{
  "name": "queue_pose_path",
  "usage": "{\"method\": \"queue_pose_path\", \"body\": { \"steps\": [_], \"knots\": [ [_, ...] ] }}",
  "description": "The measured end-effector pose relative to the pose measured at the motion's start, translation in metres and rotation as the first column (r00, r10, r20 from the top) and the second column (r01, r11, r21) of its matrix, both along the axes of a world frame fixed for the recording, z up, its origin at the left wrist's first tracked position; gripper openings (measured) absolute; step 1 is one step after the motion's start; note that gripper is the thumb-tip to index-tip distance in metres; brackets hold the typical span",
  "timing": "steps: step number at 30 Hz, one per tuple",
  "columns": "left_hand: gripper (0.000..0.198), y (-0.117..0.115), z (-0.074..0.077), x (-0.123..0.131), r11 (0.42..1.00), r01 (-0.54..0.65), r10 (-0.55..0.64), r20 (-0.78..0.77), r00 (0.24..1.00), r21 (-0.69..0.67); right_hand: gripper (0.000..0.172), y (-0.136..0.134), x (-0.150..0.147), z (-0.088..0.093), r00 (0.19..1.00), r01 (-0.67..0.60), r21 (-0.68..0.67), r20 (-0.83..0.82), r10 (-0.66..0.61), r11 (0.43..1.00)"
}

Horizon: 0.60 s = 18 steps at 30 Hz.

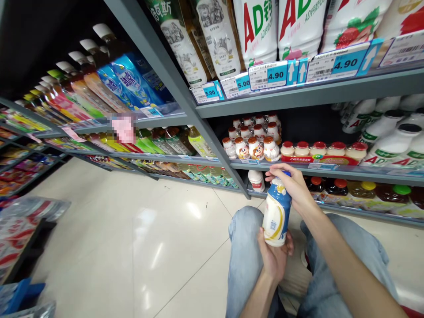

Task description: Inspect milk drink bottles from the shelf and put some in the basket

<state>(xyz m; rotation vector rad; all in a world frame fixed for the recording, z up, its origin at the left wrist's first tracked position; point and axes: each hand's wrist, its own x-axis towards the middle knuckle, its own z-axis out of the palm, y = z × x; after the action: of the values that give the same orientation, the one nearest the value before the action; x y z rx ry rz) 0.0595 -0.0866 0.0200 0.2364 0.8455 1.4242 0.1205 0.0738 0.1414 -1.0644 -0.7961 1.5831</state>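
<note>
Bottle (277,212) sits between my two grips, slightly tilted. On my feed, left hand (274,258) half-curls under its base; right hand (292,180) wraps the cap. Probably weighty, smooth, a bit squeezable; I'd grip mid-body.

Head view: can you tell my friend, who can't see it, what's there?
A person's left hand cups a white-and-blue bottle from below, and the right hand is at its cap. Knees in jeans show on either side, with shop shelves of drinks ahead.
</note>
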Motion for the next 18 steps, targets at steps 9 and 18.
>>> {"method": "queue_pose_path", "body": {
  "steps": [9, 18],
  "knots": [
    [0.069, -0.001, -0.002, 0.001, 0.998, 0.060, -0.059, -0.033, 0.998, 0.013, 0.032, 0.001, 0.005, -0.001, 0.998, -0.008, 0.052, 0.070, 0.004, 0.999],
    [0.057, -0.006, -0.024, 0.008, 0.988, -0.072, 0.105, -0.253, 0.962, 0.139, 0.032, 0.004, 0.004, -0.018, 0.980, -0.031, 0.121, 0.199, 0.006, 0.992]
  ]
}}
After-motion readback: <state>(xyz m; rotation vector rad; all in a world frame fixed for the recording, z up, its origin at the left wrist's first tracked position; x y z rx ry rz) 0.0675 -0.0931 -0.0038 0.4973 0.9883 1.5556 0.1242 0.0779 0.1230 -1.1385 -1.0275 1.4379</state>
